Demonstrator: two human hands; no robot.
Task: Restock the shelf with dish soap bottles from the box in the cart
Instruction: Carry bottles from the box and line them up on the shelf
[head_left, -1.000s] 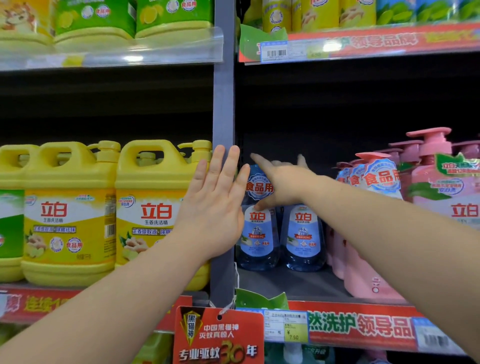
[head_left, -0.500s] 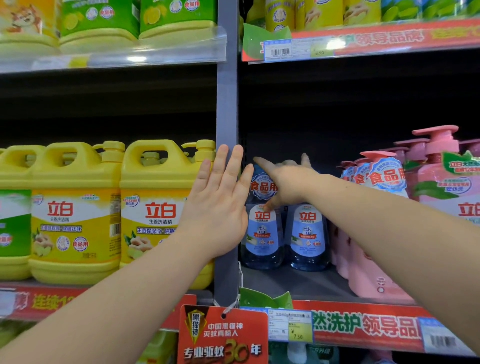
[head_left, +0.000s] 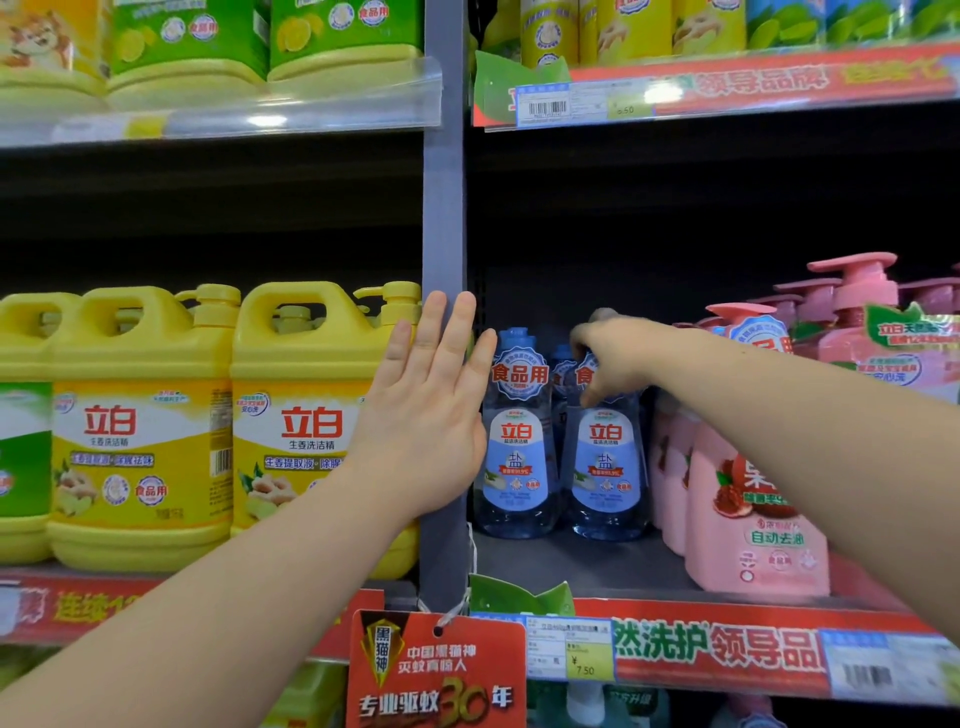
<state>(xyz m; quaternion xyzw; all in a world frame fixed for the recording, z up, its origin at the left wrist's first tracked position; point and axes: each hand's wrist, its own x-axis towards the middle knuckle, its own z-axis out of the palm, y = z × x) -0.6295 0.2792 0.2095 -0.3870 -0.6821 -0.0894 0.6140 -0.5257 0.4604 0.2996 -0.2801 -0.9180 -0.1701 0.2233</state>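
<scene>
Two clear blue dish soap bottles stand side by side at the left end of the grey shelf (head_left: 571, 566), set back from its front edge. The left bottle (head_left: 514, 457) stands free, and a third shows behind them. My right hand (head_left: 618, 358) curls over the top of the right bottle (head_left: 605, 467), fingers and thumb wrapped round its neck and cap. My left hand (head_left: 431, 410) lies flat and open against the grey upright post (head_left: 444, 208), fingers straight, holding nothing. The box and the cart are out of view.
Large yellow jugs (head_left: 306, 415) fill the shelf left of the post. Pink pump bottles (head_left: 753, 509) crowd the right bottle's right side. A red hanging tag (head_left: 436, 670) and a price strip (head_left: 717, 649) run along the shelf front. Another stocked shelf sits above.
My right hand has shifted right, from lying spread across both bottle tops to curling round the right bottle's neck. The left bottle's cap is now uncovered. My left hand stays on the post.
</scene>
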